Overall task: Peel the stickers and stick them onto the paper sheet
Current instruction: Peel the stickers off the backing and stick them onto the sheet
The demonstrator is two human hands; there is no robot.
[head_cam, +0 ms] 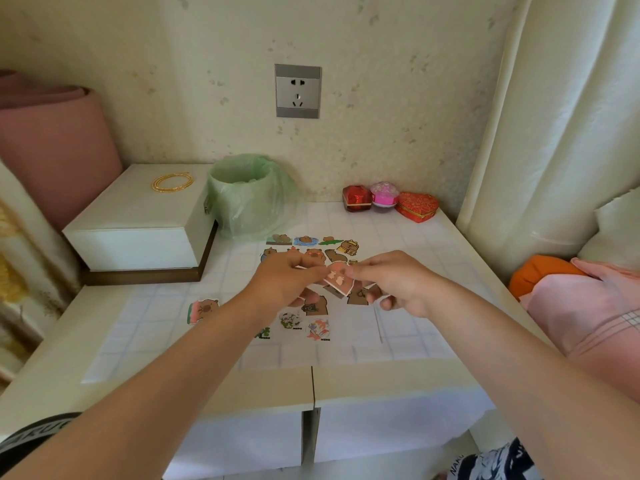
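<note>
Over the table (pixel 433 244), both hands pinch one sticker (pixel 337 277).
Far left stands a white box (pixel 138 216) with gold bangles (pixel 172 182) on its lid and a green-bagged bin (pixel 249 195) just beside it. The left hand (pixel 287 282), fingers curled, pinches the sticker's left edge, and the right hand (pixel 398 285) pinches its right edge. The sticker is held above the sheet (pixel 294 351), which lies flat and carries many stickers. Small red boxes (pixel 415 206) sit by the wall.
</note>
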